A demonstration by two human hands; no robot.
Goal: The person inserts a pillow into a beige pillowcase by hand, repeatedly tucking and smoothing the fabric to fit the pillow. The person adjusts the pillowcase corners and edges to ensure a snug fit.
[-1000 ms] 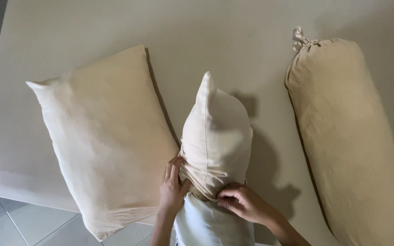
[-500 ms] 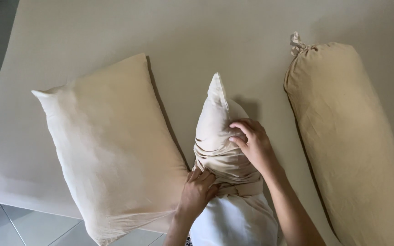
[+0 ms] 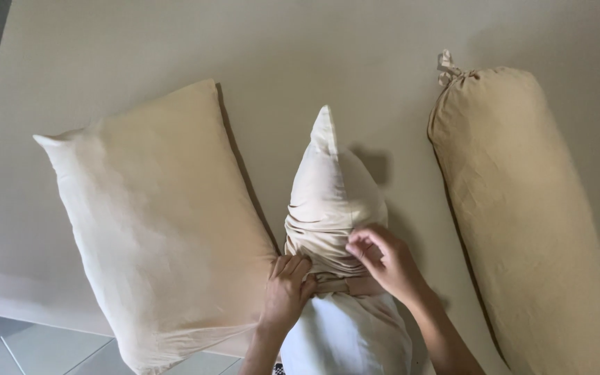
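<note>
My right hand has slid back down to pinch the bunched pillowcase beside my gripping left hand, so the cover still sits halfway up the upright pillow between the flat pillow and bolster.

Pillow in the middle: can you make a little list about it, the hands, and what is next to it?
middle pillow: white pillow, cream pillowcase covering its far part, bunched in folds
left hand: grips the bunched edge of the pillowcase
right hand: pinches the folds, fingers curled
to the left: flat cream pillow
to the right: long tan bolster, tied at its far end
underneath: beige bed sheet
</note>
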